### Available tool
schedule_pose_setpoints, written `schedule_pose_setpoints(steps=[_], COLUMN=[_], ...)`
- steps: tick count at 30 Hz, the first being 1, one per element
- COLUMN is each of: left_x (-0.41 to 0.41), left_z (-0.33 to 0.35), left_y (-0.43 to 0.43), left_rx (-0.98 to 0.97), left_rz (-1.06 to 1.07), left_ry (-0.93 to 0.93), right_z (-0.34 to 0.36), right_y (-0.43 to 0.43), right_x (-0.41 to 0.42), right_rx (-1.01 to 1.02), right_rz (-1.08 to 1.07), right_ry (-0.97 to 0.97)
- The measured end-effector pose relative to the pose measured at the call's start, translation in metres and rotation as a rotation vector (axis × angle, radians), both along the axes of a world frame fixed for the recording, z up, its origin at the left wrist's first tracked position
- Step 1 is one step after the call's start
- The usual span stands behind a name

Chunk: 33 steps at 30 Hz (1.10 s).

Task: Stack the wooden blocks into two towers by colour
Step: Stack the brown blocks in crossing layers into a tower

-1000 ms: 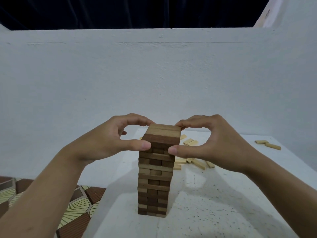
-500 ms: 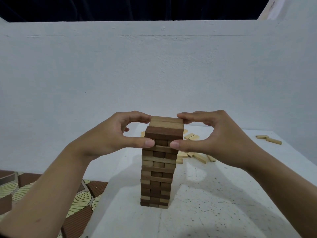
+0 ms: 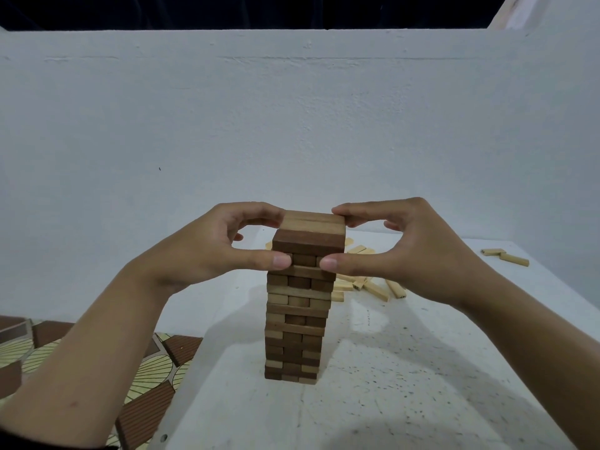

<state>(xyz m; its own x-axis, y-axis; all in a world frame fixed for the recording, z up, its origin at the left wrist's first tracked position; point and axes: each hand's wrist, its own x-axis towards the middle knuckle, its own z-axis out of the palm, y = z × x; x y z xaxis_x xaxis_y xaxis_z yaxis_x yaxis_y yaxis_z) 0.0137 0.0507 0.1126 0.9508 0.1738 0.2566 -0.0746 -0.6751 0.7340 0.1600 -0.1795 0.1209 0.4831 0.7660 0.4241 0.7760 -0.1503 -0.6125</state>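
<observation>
White speckled table [image 3: 406,384] backed by a white wall [image 3: 292,125]; patterned floor tiles [image 3: 156,375] are visible at lower left.

1. Position of the work. One tower [image 3: 297,323] of brown wooden blocks stands upright near the middle of the table, its layers laid crosswise in mixed dark and lighter brown. Its top layers sit between the two hands. The left hand [image 3: 207,248] is at its left side and the right hand [image 3: 415,251] at its right side, both at top level.

2. Left hand. The left thumb [image 3: 276,260] lies level across the near face, just below the dark front block of the top layer, with its tip touching the blocks. The left forefinger [image 3: 259,211] curls over to the far upper-left edge. Together they pinch the tower top in a C-shaped span.

3. Right hand. It mirrors the left. The right thumb [image 3: 331,264] presses the near face and the right forefinger [image 3: 344,212] reaches the far upper-right corner. The thumb tips are near each other but apart.

4. Other stock. Loose pale blocks [image 3: 367,285] lie scattered on the table behind the tower, partly hidden by the right hand. A pair of pale blocks [image 3: 505,256] lies near the far right edge, well apart from the tower.
</observation>
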Motion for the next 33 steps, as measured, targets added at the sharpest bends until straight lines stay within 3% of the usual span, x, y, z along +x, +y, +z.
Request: schedule_pose_setpoints(steps=[27,33], left_x=[-0.004,-0.004], left_z=[-0.016,-0.013], left_y=[-0.001,-0.003], left_rx=[-0.084,-0.118], left_rz=[-0.039,-0.049], left_ry=[-0.083,-0.102], right_z=[-0.005,-0.004], right_y=[0.0,-0.002], right_x=[-0.003,-0.005], right_rx=[-0.032,0.01], right_rz=[0.028,0.031], right_ry=[-0.007,0.079])
